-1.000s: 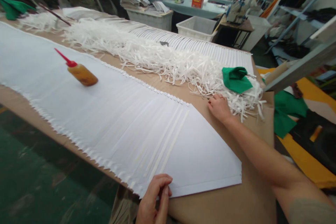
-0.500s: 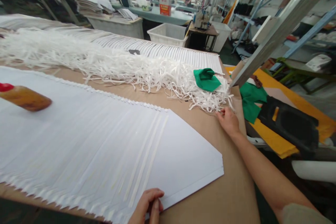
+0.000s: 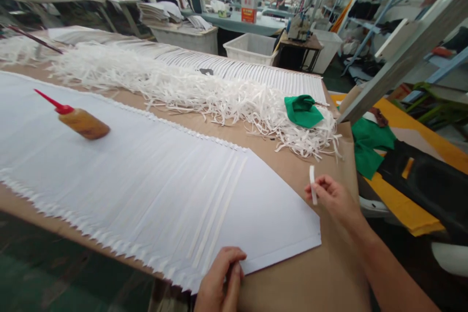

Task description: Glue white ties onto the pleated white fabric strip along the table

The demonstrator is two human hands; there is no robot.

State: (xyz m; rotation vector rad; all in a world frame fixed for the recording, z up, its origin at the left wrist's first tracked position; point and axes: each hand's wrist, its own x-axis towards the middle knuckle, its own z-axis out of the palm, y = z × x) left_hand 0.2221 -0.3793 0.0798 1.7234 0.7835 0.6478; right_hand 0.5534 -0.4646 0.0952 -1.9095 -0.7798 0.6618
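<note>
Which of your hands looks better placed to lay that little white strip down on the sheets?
Probably the right hand: it already pinches the white strip beside the fanned white sheets. The left hand presses their near edge.

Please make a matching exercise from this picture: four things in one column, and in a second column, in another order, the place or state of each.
1. white strip
2. glue bottle
3. green cloth
4. left hand

a. lying on the fanned white sheets
b. on the pile of white strips
c. pinched in the right hand
d. on the near edge of the sheets

Pairs: 1-c, 2-a, 3-b, 4-d
</note>
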